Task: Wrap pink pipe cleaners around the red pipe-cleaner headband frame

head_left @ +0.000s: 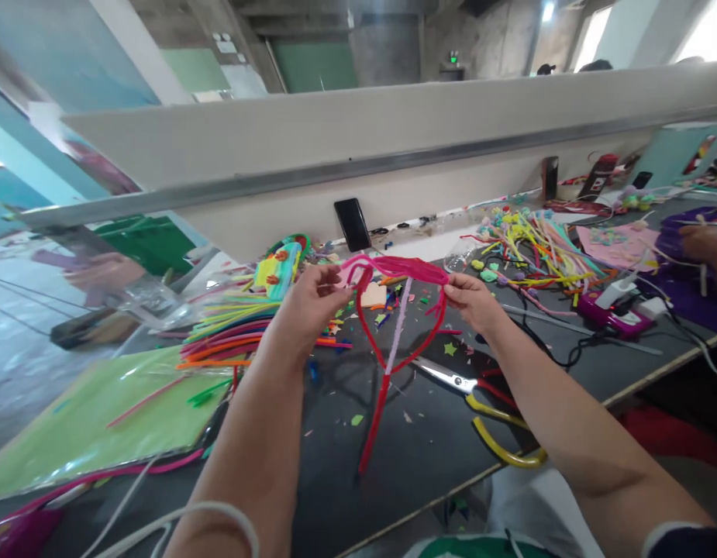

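Observation:
Both hands hold up a pink and red pipe-cleaner shape (408, 269) above the dark table. Its top is a band of pink strands, with a red loop below, a pale lilac stem down the middle and a red handle-like stem pointing down. My left hand (320, 304) pinches the band's left end, where pink strands curl. At the right end, the thumb and fingers of my right hand (470, 300) are closed on the band. Scissors (460, 384) and yellow-handled pliers (506, 442) lie below my right hand.
Colourful pipe cleaners (224, 333) lie left, more (538, 248) at the back right. A black phone (353, 224) leans on the white partition (335, 132). A purple power strip (617, 314) with cables sits right. Other people's hands show at left (105, 275) and right (710, 246).

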`<state>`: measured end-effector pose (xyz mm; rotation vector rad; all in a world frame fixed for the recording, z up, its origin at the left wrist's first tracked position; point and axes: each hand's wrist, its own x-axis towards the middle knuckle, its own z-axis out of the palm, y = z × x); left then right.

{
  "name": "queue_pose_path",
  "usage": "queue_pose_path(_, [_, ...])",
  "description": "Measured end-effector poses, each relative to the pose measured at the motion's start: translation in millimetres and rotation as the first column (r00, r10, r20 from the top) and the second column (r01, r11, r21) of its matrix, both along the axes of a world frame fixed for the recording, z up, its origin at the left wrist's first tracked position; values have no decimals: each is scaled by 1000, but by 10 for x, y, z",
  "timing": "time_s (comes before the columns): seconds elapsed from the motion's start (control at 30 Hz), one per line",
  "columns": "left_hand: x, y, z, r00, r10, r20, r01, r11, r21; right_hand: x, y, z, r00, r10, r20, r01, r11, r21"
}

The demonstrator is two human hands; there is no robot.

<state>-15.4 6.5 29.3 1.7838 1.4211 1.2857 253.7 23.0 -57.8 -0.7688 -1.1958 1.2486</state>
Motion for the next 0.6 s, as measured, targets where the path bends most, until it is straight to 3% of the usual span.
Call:
queue_pose_path(0.1, [64,-29,1,957,-206,202,246,948,-200,-12,-33,20,999,52,-12,-52,999,-4])
queue_pose_path(0.27, [175,-90,15,871,-218,441,374,876,-305,-17,-50,39,990,134,-50,-134,991,1])
queue_pose_path(0.4, [127,-47,-19,824,-172,540,377,878,-295,-33,-50,33,984,178,-27,-178,984,18])
queue_pose_path(0.6, [165,7,-107,837,-69,543,249,932,-264,-72,-20,-45,987,148,68,-153,985,80])
